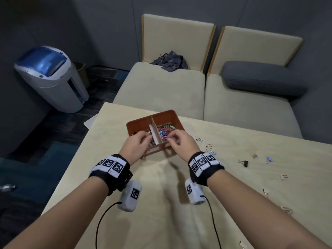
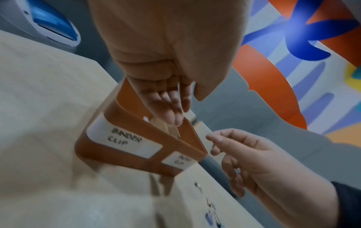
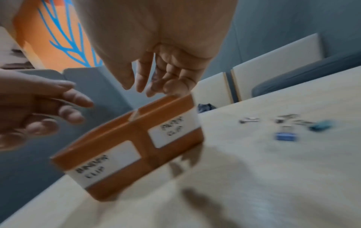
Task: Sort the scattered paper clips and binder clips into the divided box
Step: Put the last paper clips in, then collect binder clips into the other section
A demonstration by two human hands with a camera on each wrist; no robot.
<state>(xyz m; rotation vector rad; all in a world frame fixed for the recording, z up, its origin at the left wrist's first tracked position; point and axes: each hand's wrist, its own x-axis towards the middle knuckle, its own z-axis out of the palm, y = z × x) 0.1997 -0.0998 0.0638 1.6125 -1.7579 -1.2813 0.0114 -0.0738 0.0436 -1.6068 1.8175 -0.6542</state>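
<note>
An orange divided box (image 1: 136, 123) stands on the beige table (image 1: 161, 203), split by a cardboard divider (image 1: 155, 132). Colourful paper clips (image 1: 165, 129) fill its right half; its front labels read BINDER CLIP (image 2: 125, 138) and paper clip (image 3: 171, 128). My left hand (image 1: 146, 138) hovers over the left half with relaxed fingers (image 2: 175, 114) and nothing visibly held. My right hand (image 1: 172, 139) hangs over the right half's front rim, thumb and fingers (image 3: 140, 86) slightly apart, with no clip seen between them. Scattered binder clips lie to the right, among them a black one (image 1: 243, 163) and a blue one (image 1: 269, 159).
More small clips lie along the table's right side (image 1: 283, 176) and near the box (image 1: 209, 145). Beyond the table are beige sofa seats (image 1: 158, 87) with a grey cushion (image 1: 262, 78) and a crumpled cloth (image 1: 170, 60). A grey-blue bin (image 1: 52, 78) stands on the floor at left.
</note>
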